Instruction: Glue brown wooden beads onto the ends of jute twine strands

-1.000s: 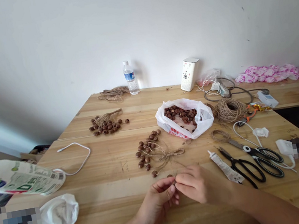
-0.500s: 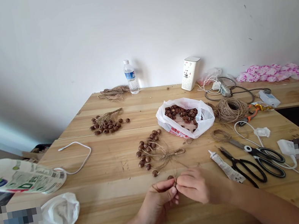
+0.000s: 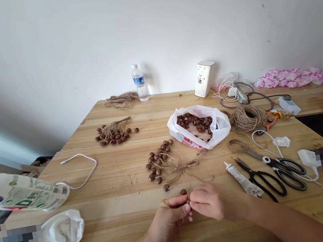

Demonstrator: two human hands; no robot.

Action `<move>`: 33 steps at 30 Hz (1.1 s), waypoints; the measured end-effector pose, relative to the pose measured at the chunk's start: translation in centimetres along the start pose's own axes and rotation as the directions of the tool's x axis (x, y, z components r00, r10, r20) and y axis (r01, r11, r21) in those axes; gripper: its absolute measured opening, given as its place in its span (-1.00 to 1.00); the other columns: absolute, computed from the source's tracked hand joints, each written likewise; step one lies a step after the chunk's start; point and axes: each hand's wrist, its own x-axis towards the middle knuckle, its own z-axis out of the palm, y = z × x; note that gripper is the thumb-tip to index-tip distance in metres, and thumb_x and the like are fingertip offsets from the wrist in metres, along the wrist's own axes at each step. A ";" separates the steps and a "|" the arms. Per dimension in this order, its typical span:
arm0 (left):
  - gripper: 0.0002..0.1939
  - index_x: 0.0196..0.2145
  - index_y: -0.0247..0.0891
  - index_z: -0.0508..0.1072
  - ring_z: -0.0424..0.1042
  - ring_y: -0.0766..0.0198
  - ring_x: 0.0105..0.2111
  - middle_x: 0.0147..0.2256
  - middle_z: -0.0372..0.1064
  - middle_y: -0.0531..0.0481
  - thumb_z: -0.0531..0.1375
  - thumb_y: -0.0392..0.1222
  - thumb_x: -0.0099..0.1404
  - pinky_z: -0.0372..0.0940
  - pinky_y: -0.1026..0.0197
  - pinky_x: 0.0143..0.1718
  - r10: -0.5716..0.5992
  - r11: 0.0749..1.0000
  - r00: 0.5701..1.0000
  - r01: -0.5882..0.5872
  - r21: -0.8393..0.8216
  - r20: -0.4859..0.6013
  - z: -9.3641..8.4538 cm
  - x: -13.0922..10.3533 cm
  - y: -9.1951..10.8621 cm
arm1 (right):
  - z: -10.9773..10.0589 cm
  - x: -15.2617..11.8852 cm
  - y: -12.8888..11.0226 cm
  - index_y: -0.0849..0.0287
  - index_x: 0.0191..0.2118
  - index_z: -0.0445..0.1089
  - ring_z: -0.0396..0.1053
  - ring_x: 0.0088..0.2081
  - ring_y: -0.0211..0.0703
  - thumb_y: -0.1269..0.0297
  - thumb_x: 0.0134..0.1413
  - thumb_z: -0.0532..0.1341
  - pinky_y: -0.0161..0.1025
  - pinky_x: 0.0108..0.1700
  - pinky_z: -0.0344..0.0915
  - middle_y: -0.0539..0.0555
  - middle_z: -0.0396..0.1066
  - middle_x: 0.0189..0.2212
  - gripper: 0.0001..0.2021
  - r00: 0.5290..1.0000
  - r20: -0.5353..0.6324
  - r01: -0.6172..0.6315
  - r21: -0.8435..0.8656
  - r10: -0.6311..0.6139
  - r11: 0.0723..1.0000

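Over the near middle of the table, my left hand and my right hand meet with fingertips pinched together. A round brown nut shows at my left fingertips. My right fingers close on thin jute twine beside it; the exact pinch point is partly hidden. Just beyond the hands lies a bundle of jute strands with a wrapped twine stem, its strands fanning left to several brown nuts at their ends. Farther left is another nut-tipped bunch.
A white plastic bag of brown nuts stands beyond the bundle. To the right are a twine coil, a white tube, two scissors and cables. A water bottle stands by the wall; a large white bottle is left.
The view has shifted slightly, so things on the table sit a little farther left. Both hands keep their pinched pose, with hardly any visible finger movement.
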 end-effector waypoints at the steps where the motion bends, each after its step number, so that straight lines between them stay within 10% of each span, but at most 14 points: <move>1: -0.77 -0.46 -0.37 0.58 0.41 0.32 -0.56 -0.57 0.50 -0.07 0.42 -0.37 -0.19 0.30 0.27 -0.49 0.001 1.000 1.000 -0.001 0.002 0.002 0.0 0.0 0.0 | 0.0 0.0 0.0 0.16 -0.47 0.28 0.25 -0.43 -0.24 0.43 0.21 -0.03 -0.32 -0.35 0.22 0.02 0.28 -0.49 -0.74 1.000 0.002 0.003 0.000 -0.003 1.000; 33: -0.72 -0.33 -0.38 0.55 0.44 0.29 -0.46 -0.47 0.49 -0.10 0.38 -0.31 -0.08 0.36 0.22 -0.34 0.009 1.000 0.999 -0.010 0.030 0.036 0.3 -0.2 0.4 | 0.0 0.3 0.7 0.22 -0.42 0.33 0.21 -0.36 -0.26 0.36 0.28 -0.09 -0.32 -0.31 0.15 0.02 0.28 -0.42 -0.67 0.998 0.061 0.022 -0.099 -0.016 0.995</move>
